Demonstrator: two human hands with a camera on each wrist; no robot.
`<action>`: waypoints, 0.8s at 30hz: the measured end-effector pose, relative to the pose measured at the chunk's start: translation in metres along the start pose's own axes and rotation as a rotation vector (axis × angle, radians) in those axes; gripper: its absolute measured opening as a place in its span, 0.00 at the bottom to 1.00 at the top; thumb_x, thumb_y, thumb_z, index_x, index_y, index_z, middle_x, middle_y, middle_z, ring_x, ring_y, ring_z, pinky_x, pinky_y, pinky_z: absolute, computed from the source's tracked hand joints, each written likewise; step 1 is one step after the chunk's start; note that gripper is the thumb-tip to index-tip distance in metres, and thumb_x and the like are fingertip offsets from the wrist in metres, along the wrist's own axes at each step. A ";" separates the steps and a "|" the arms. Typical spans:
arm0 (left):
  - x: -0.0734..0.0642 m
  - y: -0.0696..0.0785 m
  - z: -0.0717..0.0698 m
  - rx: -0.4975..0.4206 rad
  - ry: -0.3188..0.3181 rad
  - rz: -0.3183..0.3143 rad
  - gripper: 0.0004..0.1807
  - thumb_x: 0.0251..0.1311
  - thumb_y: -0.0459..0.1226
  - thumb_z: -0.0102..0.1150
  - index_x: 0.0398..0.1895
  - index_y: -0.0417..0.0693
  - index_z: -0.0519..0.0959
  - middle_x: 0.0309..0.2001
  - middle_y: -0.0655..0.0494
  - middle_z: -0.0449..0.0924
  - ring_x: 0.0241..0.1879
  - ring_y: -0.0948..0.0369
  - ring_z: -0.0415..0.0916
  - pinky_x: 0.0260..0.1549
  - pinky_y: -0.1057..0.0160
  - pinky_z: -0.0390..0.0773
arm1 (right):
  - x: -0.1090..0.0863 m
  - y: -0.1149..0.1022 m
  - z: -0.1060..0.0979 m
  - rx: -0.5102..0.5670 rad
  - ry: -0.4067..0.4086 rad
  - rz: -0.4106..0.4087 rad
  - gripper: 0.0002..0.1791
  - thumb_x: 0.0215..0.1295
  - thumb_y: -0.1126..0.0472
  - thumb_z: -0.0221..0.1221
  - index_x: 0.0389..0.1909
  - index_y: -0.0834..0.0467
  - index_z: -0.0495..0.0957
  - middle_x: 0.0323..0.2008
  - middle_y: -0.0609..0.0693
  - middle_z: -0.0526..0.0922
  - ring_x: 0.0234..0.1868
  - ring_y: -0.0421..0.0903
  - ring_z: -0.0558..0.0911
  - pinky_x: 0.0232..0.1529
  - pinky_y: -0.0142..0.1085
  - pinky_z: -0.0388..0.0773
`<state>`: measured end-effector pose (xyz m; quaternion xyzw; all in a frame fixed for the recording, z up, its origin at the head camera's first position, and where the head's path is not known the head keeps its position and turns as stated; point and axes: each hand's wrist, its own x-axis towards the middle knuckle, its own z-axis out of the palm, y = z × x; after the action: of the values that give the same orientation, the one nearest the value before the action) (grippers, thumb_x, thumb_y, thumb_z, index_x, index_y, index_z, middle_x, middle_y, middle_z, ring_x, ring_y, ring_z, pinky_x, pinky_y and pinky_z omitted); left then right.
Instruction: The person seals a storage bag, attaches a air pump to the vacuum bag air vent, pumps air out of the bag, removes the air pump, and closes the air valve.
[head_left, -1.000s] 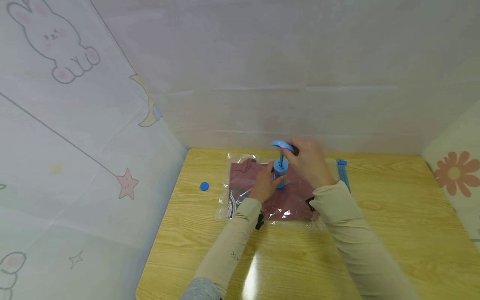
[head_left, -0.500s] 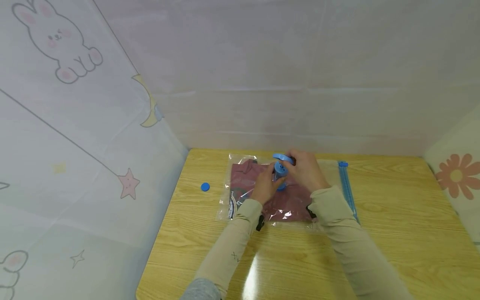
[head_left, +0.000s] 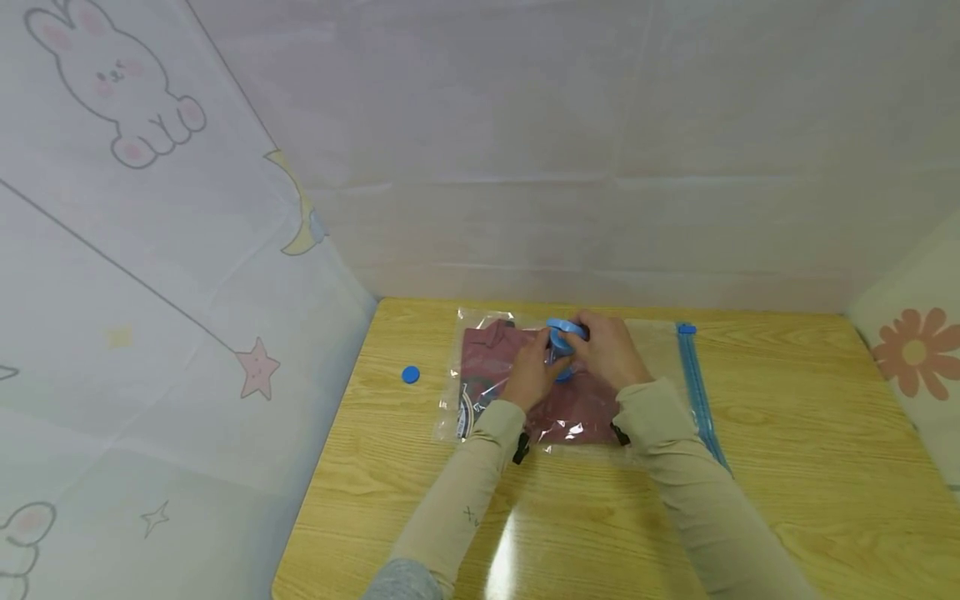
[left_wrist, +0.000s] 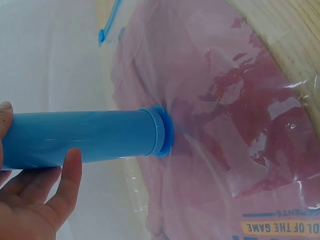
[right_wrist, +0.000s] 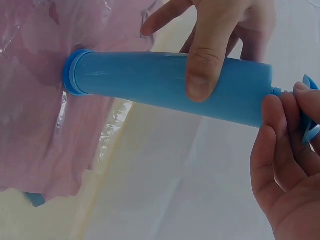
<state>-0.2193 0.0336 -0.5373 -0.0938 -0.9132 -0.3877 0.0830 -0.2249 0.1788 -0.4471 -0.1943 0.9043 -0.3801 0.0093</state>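
Observation:
A blue hand pump (right_wrist: 145, 75) stands on the round blue valve (left_wrist: 167, 132) of a clear vacuum storage bag (head_left: 450, 400). Inside the bag lies a folded mauve shirt (head_left: 577, 417) with printed lettering. My left hand (head_left: 528, 371) grips the pump's barrel, thumb on one side and fingers on the other. On the pump handle (right_wrist: 307, 110) my right hand (head_left: 611, 350) curls its fingers, right at the barrel's top end. Only a short bit of the rod shows between handle and barrel in the right wrist view.
A round blue cap (head_left: 410, 374) lies on the wooden table (head_left: 360, 467), left of the bag. The bag's blue zip strip (head_left: 697, 392) with its slider (head_left: 686, 329) runs along the right side. Behind the table stands a pale wall (head_left: 495, 225).
My right hand has pushed the pump handle down, from well above the barrel to right against its top. The left hand keeps its grip on the barrel.

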 end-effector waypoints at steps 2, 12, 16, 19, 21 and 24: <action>0.000 0.000 -0.001 0.009 0.001 0.000 0.26 0.63 0.46 0.61 0.62 0.50 0.68 0.55 0.48 0.81 0.56 0.53 0.78 0.55 0.57 0.79 | 0.000 0.001 0.002 0.001 0.001 -0.006 0.12 0.69 0.59 0.57 0.44 0.64 0.78 0.38 0.60 0.84 0.36 0.53 0.83 0.36 0.44 0.82; 0.001 0.002 -0.001 -0.007 -0.052 -0.055 0.28 0.64 0.47 0.60 0.65 0.54 0.66 0.59 0.52 0.79 0.60 0.56 0.75 0.59 0.58 0.75 | -0.003 0.004 0.003 -0.060 0.050 -0.070 0.10 0.69 0.58 0.56 0.40 0.62 0.79 0.33 0.58 0.85 0.31 0.51 0.82 0.32 0.43 0.78; 0.001 0.003 -0.001 0.013 -0.046 -0.046 0.28 0.63 0.46 0.60 0.65 0.53 0.67 0.58 0.52 0.79 0.59 0.56 0.76 0.58 0.58 0.76 | -0.003 0.002 0.003 -0.078 0.065 -0.084 0.11 0.70 0.58 0.55 0.40 0.63 0.80 0.33 0.59 0.85 0.31 0.52 0.82 0.32 0.44 0.78; 0.001 0.003 -0.002 0.020 -0.041 -0.040 0.29 0.63 0.46 0.61 0.66 0.53 0.66 0.58 0.52 0.79 0.58 0.55 0.77 0.58 0.58 0.77 | -0.003 0.000 0.002 -0.088 0.091 -0.091 0.13 0.71 0.59 0.54 0.43 0.65 0.80 0.35 0.61 0.85 0.33 0.55 0.83 0.35 0.46 0.79; 0.001 0.004 -0.003 0.019 -0.040 -0.044 0.30 0.63 0.46 0.61 0.67 0.54 0.65 0.58 0.52 0.79 0.58 0.55 0.77 0.58 0.58 0.76 | -0.003 -0.002 0.000 -0.082 0.109 -0.093 0.14 0.71 0.60 0.53 0.45 0.66 0.80 0.38 0.63 0.85 0.36 0.58 0.84 0.37 0.49 0.79; 0.001 0.003 -0.003 0.014 -0.042 -0.054 0.31 0.63 0.46 0.61 0.68 0.54 0.64 0.59 0.52 0.79 0.59 0.56 0.76 0.58 0.59 0.76 | -0.003 -0.008 -0.004 -0.062 0.160 -0.112 0.14 0.71 0.61 0.53 0.47 0.68 0.80 0.41 0.64 0.85 0.39 0.60 0.84 0.40 0.51 0.80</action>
<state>-0.2197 0.0342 -0.5329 -0.0766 -0.9196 -0.3814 0.0540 -0.2197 0.1771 -0.4393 -0.2136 0.9011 -0.3663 -0.0903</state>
